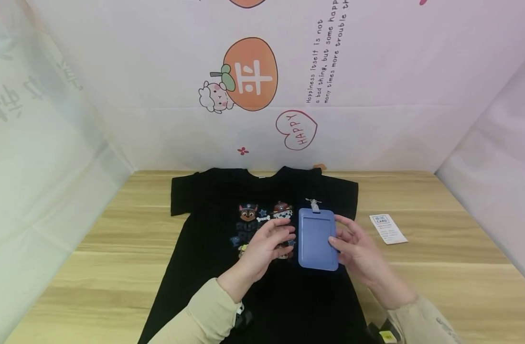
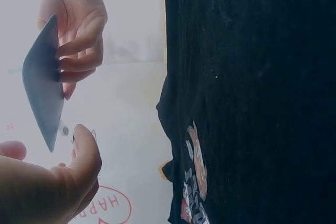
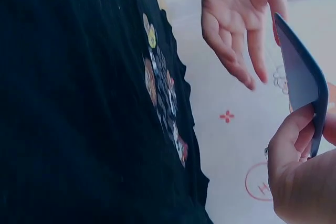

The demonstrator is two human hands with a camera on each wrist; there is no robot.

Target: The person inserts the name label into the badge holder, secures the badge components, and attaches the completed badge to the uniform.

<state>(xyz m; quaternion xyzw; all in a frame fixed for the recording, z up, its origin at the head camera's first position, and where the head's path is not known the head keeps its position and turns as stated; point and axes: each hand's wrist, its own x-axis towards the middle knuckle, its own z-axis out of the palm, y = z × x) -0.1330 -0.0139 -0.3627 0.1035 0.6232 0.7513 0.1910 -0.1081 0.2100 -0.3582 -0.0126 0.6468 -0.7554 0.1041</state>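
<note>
My right hand (image 1: 358, 251) pinches a blue ID badge holder (image 1: 316, 241) by its right edge, thumb in front and fingers behind. A metal clip on a short clear strap (image 1: 315, 205) is at its top. Beside it on the left is my left hand (image 1: 262, 248), fingers loosely bent and holding nothing, apart from the holder. In the left wrist view the badge holder (image 2: 44, 85) is seen nearly edge-on, raised above the shirt. Beneath both hands a black T-shirt (image 1: 215, 272) with printed cartoon dogs lies spread out.
A white card (image 1: 388, 229) printed "ID/IC CARD" lies on the wooden table (image 1: 451, 267), right of the shirt. White printed sheets (image 1: 365, 119) hang behind the table and at both sides.
</note>
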